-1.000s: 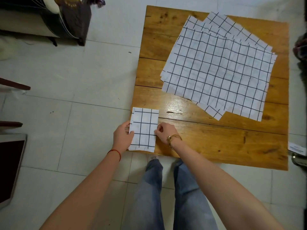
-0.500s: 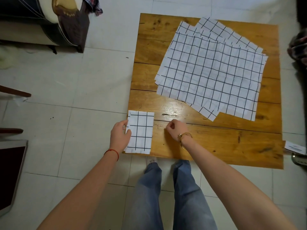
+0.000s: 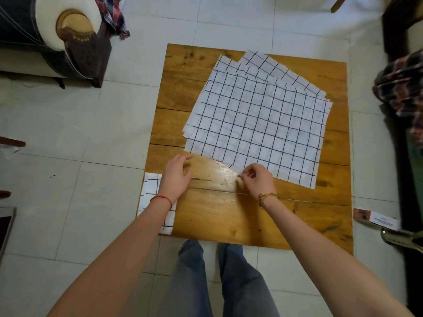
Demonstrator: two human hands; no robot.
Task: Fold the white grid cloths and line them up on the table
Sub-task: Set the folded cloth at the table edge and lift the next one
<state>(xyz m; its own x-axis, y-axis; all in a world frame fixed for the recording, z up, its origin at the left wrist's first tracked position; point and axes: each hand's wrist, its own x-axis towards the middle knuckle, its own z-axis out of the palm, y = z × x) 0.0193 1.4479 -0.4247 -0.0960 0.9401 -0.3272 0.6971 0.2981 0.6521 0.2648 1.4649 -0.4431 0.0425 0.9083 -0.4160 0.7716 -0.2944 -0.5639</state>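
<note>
we start the next cloth. the right hand [image 3: 256,181] pinches the near corner of the stack [image 3: 258,124], which lies just beyond both hands. the left hand [image 3: 176,175] hovers relaxed, holding nothing, above the table [image 3: 229,216]. the folded cloth [image 3: 151,193] sits under the left wrist. we separate one layer only, then grip its other near corner before lifting.

Single head view, looking steeply down from above; table [image 3: 229,216] close below, floor around.
</note>
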